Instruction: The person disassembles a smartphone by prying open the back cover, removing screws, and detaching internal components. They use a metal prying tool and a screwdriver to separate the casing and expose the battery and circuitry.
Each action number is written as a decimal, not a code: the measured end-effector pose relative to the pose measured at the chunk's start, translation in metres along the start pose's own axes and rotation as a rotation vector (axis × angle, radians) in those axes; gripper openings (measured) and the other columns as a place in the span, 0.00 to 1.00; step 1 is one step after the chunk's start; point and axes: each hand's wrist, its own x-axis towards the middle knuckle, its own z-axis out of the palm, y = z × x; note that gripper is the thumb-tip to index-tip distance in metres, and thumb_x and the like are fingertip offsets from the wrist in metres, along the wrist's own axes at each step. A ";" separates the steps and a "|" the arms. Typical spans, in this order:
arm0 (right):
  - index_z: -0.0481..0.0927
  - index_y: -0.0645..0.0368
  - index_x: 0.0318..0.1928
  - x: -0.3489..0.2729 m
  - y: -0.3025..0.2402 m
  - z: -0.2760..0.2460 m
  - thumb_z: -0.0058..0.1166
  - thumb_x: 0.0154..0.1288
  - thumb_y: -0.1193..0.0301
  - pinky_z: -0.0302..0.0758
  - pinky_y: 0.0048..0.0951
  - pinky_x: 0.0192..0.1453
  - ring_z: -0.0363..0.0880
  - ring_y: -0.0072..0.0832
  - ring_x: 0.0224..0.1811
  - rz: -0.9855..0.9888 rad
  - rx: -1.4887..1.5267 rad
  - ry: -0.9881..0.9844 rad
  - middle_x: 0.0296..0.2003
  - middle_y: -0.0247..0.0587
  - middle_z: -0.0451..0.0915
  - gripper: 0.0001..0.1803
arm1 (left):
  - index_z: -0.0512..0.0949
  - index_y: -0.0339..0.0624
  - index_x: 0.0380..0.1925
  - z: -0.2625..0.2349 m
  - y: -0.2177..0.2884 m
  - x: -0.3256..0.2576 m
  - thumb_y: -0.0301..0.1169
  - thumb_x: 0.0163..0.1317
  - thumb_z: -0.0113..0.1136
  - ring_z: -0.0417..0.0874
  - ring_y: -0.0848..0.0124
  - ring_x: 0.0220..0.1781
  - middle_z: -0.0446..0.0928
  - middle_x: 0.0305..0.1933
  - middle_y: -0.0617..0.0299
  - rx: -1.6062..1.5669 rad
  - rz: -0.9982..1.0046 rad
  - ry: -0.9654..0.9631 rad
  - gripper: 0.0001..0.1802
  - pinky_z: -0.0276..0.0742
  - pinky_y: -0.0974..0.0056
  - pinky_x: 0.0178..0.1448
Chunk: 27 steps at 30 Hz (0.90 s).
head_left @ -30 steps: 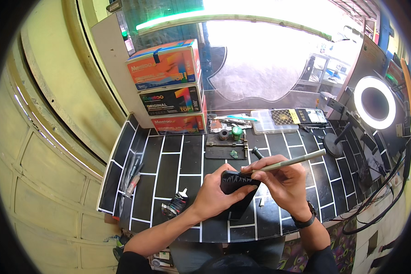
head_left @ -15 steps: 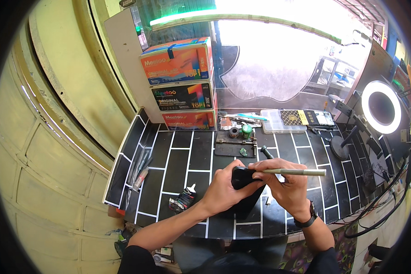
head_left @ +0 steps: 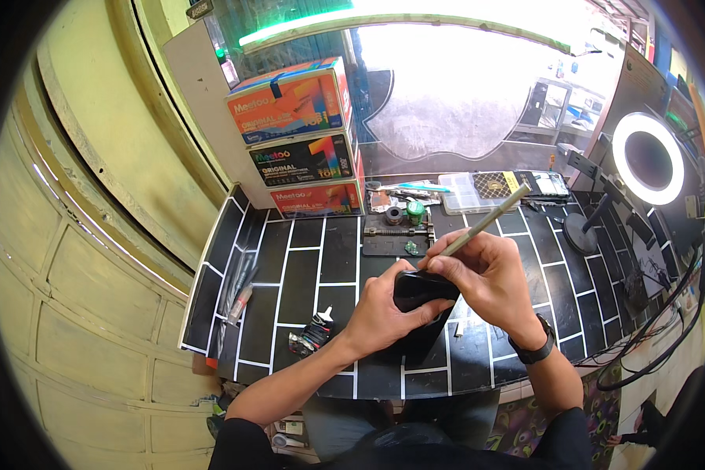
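A glossy black slab that looks like a smartphone point(head_left: 415, 290) is gripped in my left hand point(head_left: 376, 313), tilted up above the table, with the thumb across its near side. Below it a flat dark panel point(head_left: 427, 341) extends down; whether it is joined to the phone I cannot tell. My right hand point(head_left: 489, 278) pinches a slim pale pen-shaped tool point(head_left: 489, 218), its back end pointing up and to the right. The tool's tip is hidden behind my fingers at the phone's upper right edge. A dark tube with a white nozzle point(head_left: 315, 330) lies left of my left hand.
Behind my hands is a black holder point(head_left: 380, 244) with a green jar point(head_left: 415, 211) and a solder spool point(head_left: 393, 215). Stacked cartons point(head_left: 290, 102) stand back left. A clear compartment box point(head_left: 462, 202) lies at the back, and a ring light point(head_left: 648, 159) stands right with cables.
My right hand has turned, swinging the tool's back end from nearly level to steeply up and right. My left hand keeps hold of the phone. The whole view has shifted slightly.
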 end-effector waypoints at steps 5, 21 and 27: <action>0.83 0.69 0.46 0.001 0.001 -0.002 0.63 0.73 0.76 0.84 0.27 0.50 0.86 0.22 0.45 0.012 0.200 0.002 0.41 0.39 0.87 0.07 | 0.77 0.39 0.42 -0.001 -0.002 0.004 0.31 0.60 0.80 0.85 0.79 0.41 0.85 0.39 0.65 -0.064 -0.026 -0.020 0.19 0.82 0.70 0.48; 0.87 0.65 0.33 -0.094 0.041 -0.093 0.75 0.59 0.55 0.78 0.41 0.34 0.87 0.44 0.29 0.374 -1.055 0.121 0.23 0.50 0.84 0.23 | 0.75 0.39 0.42 -0.006 -0.002 0.010 0.35 0.63 0.78 0.85 0.79 0.41 0.85 0.39 0.63 -0.279 -0.070 -0.093 0.20 0.83 0.70 0.46; 0.86 0.61 0.39 -0.094 0.034 -0.078 0.76 0.54 0.50 0.77 0.48 0.35 0.84 0.51 0.32 0.180 -1.307 0.254 0.34 0.51 0.83 0.26 | 0.76 0.41 0.41 -0.001 0.009 0.012 0.35 0.64 0.77 0.81 0.80 0.38 0.81 0.36 0.66 -0.191 -0.094 -0.188 0.17 0.79 0.70 0.44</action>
